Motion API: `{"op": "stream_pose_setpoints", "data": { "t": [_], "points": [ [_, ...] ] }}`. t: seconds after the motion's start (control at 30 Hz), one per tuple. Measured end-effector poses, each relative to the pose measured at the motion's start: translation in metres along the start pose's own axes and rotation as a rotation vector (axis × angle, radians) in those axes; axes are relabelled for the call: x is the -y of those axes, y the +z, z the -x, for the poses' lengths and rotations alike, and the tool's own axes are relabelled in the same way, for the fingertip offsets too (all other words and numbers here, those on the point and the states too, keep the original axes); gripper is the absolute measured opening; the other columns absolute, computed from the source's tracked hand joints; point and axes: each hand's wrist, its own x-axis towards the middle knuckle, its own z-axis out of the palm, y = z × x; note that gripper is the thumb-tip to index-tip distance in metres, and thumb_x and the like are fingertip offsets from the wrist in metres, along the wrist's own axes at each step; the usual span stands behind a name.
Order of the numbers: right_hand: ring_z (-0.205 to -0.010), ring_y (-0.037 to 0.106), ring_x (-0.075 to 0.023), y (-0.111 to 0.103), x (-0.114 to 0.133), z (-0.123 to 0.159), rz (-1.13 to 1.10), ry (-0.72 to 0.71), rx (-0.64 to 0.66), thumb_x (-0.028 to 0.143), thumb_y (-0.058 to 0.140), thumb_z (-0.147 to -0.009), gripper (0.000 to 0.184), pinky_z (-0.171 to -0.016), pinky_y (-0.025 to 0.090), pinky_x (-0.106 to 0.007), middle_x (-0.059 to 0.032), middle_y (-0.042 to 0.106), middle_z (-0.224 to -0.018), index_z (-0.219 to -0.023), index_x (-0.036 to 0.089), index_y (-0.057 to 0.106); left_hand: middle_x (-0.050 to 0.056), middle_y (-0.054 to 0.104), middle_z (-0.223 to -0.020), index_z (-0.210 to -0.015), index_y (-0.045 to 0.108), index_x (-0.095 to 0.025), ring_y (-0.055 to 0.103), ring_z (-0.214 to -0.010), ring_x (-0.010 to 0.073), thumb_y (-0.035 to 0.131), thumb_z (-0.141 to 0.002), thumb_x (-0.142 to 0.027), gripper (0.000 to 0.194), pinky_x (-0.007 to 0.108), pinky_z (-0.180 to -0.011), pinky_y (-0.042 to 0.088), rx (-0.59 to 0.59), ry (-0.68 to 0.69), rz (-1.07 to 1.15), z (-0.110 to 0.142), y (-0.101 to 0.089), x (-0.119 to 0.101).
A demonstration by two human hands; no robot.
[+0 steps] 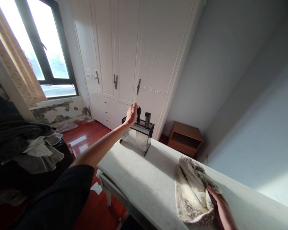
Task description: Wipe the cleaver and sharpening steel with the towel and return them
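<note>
At the far end of the table, my left hand [132,114] is closed at a black-handled knife [139,114] in the knife holder. Part of the grip is hidden behind my fingers. The knife holder [136,139] has a black frame and clear sides, and stands upright on the tabletop. A second black handle [147,120] sticks up from it, to the right of my hand. Near the lower right, my right hand [218,201] grips the edge of a crumpled beige-and-brown towel [193,195] lying on the table. Some of its fingers are hidden by the cloth.
The white table [134,172] runs diagonally toward the right wall. Beyond it stand a white wardrobe [127,48] and a small brown cabinet [186,135]. Clothes [40,147] are heaped on the left, below a window [50,48]. Paper scraps [96,187] lie on the red floor.
</note>
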Motion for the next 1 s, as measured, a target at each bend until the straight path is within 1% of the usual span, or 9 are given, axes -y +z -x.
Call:
{"op": "stream_pose_setpoints", "data": {
  "t": [0.13, 0.27, 0.4, 0.53, 0.6, 0.67, 0.77, 0.87, 1.0],
  "points": [
    [-0.095, 0.070, -0.0347, 0.006, 0.004, 0.009, -0.050, -0.019, 0.023, 0.036, 0.088, -0.037, 0.046, -0.079, 0.060, -0.042, -0.0049, 0.076, -0.085, -0.077, 0.021, 0.071, 0.006, 0.063, -0.088, -0.090, 0.054, -0.019, 0.059, -0.085, 0.0190, 0.036, -0.095, -0.048, 0.034, 0.031, -0.078, 0.045, -0.139, 0.024, 0.079, 0.002, -0.007, -0.013],
    [-0.099, 0.069, -0.0356, 0.007, 0.005, 0.008, -0.052, -0.001, 0.027, 0.039, 0.087, -0.040, 0.047, -0.082, 0.058, -0.044, -0.0057, 0.076, -0.081, -0.081, 0.019, 0.072, 0.005, 0.061, -0.091, -0.093, 0.053, -0.019, 0.056, -0.087, 0.0175, 0.041, -0.094, -0.038, 0.023, 0.030, -0.080, 0.044, -0.345, 0.114, 0.151, 0.023, -0.012, -0.031],
    [-0.098, 0.069, -0.0343, 0.006, 0.002, 0.005, -0.089, 0.002, 0.036, 0.039, 0.087, -0.043, 0.049, -0.084, 0.058, -0.043, -0.0053, 0.077, -0.085, -0.086, 0.019, 0.073, 0.004, 0.058, -0.092, -0.092, 0.054, -0.019, 0.054, -0.085, 0.0158, 0.042, -0.091, -0.028, 0.015, 0.028, -0.079, 0.044, -0.464, 0.231, 0.190, 0.070, -0.006, -0.045],
    [-0.096, 0.070, -0.0323, 0.006, -0.005, 0.002, -0.121, -0.036, 0.061, 0.039, 0.086, -0.049, 0.047, -0.085, 0.057, -0.042, -0.0051, 0.076, -0.085, -0.089, 0.019, 0.072, 0.006, 0.056, -0.095, -0.092, 0.054, -0.018, 0.053, -0.084, 0.0158, 0.043, -0.091, -0.028, 0.015, 0.030, -0.079, 0.044, -0.497, 0.335, 0.165, 0.143, 0.020, -0.050],
    [-0.094, 0.071, -0.0316, 0.006, -0.008, 0.003, -0.127, -0.066, 0.076, 0.037, 0.085, -0.051, 0.045, -0.084, 0.057, -0.042, -0.0053, 0.076, -0.085, -0.089, 0.018, 0.072, 0.006, 0.056, -0.093, -0.089, 0.054, -0.018, 0.054, -0.086, 0.0168, 0.045, -0.092, -0.027, 0.014, 0.030, -0.077, 0.045, -0.397, 0.304, 0.171, 0.185, 0.037, -0.050],
    [-0.090, 0.071, -0.0308, 0.005, -0.010, 0.006, -0.127, -0.109, 0.078, 0.037, 0.083, -0.052, 0.040, -0.083, 0.058, -0.041, -0.0052, 0.076, -0.083, -0.085, 0.018, 0.071, 0.005, 0.056, -0.087, -0.084, 0.053, -0.019, 0.055, -0.085, 0.0177, 0.045, -0.092, -0.027, 0.014, 0.031, -0.076, 0.046, -0.193, 0.268, 0.193, 0.226, 0.053, -0.049],
    [-0.085, 0.072, -0.0283, -0.001, -0.011, 0.015, -0.053, -0.199, 0.099, 0.039, 0.078, -0.059, 0.026, -0.080, 0.058, -0.039, -0.0036, 0.073, -0.072, -0.074, 0.020, 0.067, 0.006, 0.060, -0.087, -0.089, 0.053, -0.021, 0.058, -0.082, 0.0179, 0.044, -0.091, -0.026, 0.011, 0.032, -0.078, 0.049, 0.270, 0.115, 0.173, 0.279, 0.070, -0.045],
    [-0.079, 0.071, -0.0262, -0.010, -0.013, 0.025, -0.052, -0.215, 0.049, 0.036, 0.079, -0.060, 0.028, -0.075, 0.058, -0.037, -0.0047, 0.074, -0.076, -0.079, 0.019, 0.068, 0.008, 0.064, -0.095, -0.104, 0.052, -0.021, 0.061, -0.088, 0.0202, 0.044, -0.089, -0.026, 0.018, 0.036, -0.083, 0.051, 0.674, -0.015, 0.088, 0.321, 0.081, -0.038],
    [-0.070, 0.069, -0.0217, -0.025, -0.019, 0.036, -0.223, -0.229, 0.074, 0.031, 0.083, -0.056, 0.029, -0.068, 0.057, -0.033, -0.0027, 0.072, -0.072, -0.074, 0.019, 0.063, 0.015, 0.060, -0.115, -0.118, 0.049, -0.017, 0.060, -0.107, 0.0273, 0.047, -0.085, -0.027, 0.034, 0.045, -0.095, 0.048, 0.879, 0.044, -0.063, 0.363, 0.092, -0.029]
  ]
}}
